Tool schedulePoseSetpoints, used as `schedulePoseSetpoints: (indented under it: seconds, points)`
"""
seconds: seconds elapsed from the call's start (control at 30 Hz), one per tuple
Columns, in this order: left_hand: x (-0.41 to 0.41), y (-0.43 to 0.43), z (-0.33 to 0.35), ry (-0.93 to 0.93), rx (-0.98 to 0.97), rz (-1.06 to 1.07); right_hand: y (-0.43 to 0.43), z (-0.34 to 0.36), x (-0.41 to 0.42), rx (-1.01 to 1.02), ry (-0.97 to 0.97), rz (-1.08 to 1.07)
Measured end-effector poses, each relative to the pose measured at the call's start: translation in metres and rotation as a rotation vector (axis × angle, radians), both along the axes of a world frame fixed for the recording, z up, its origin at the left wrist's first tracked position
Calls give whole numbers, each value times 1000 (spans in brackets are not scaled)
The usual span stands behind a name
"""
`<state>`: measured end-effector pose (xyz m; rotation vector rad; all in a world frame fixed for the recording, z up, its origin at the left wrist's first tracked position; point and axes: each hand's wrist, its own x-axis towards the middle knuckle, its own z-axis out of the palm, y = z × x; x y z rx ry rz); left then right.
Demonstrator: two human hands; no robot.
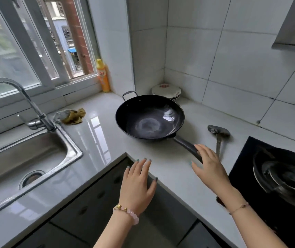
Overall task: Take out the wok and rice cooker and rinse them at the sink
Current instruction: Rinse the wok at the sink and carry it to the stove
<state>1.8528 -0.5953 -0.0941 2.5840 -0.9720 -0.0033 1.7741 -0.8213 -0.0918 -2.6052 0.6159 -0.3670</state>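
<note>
Both hands [137, 183] spread beside glossy black wok [149, 117]

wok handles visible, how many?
2. A small loop handle on the wok's far rim; a long handle on the near side, its end hidden under the right hand.

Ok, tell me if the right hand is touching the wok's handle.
Cannot tell. In the head view the open right hand overlaps the end of the wok handle, hiding any contact or gap beneath it.
</note>
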Motion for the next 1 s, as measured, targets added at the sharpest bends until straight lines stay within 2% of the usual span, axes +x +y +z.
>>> schedulePoseSetpoints:
  seconds: [0.1, 0.2, 0.37, 0.5, 0.67, 0.8, 1.0]
  points:
    - [10, -19, -10, 185, -94, -83, -17, -4, 17, 156, 39, -94]
    - [14, -49, -23, 514, -231, -92, -38, -7, 35, 305, 99, -174]
    - [28, -113, -29, 1202, -429, 53, -72, -7, 67, 580, 157, -194]
    - [30, -152, -33, 1625, -590, 195, -91, -8, 97, 998, 233, -126]
    - [34, -179, -35, 1809, -666, 219, -103, -18, 134, 1326, 323, -50]
    - [36, -195, -39, 1920, -835, 247, -103, -30, 154, 1449, 390, -35]
    - [29, -201, -48, 1802, -871, 277, -93, -46, 169, 1606, 501, 26]
